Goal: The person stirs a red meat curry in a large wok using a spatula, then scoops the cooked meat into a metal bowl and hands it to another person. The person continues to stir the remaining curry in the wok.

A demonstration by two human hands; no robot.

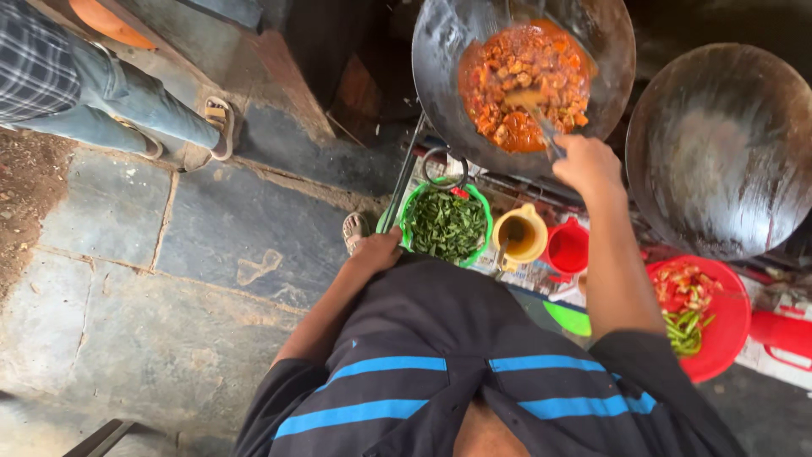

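My right hand [588, 162] grips the handle of a metal ladle [534, 114] whose end sits in an orange-red stew of chunks [524, 85] inside a large dark wok [448, 51]. My left hand [378, 250] rests low by my hip, next to a green bowl of chopped leafy greens [447, 224]; it holds nothing that I can see, fingers loosely curled.
A second dark wok [719, 148] stands at the right. Below it a red bowl [723, 334] holds chopped tomato and green chillies. A yellow jug [522, 234] and a red cup [567, 248] stand between. Another person's legs and sandals [169, 118] are at upper left on stone paving.
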